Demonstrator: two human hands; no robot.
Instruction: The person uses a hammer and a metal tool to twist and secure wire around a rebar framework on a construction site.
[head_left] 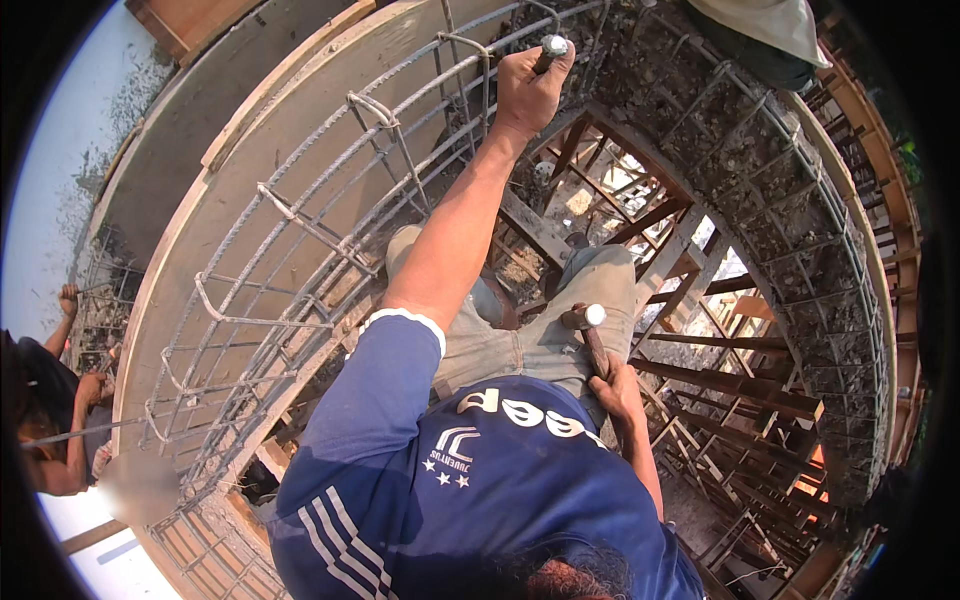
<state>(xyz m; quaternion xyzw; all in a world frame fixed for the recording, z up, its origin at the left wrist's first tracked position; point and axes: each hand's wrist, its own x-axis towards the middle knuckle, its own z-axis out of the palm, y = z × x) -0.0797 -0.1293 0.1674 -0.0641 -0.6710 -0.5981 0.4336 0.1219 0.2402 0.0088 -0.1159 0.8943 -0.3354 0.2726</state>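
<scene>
hammer in right grip; left grip holds silver-topped tool.

Curved wooden formwork holds a cage of grey steel bars

Near twelve o'clock, the left hand hides part of the bar. My feed crops a co-worker near nine.

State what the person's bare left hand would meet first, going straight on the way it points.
Beyond the short, dark, silver-ended tool in its grip, the left hand would probably meet the grey, ribbed steel bar cage first, though depth there is unclear.
</scene>
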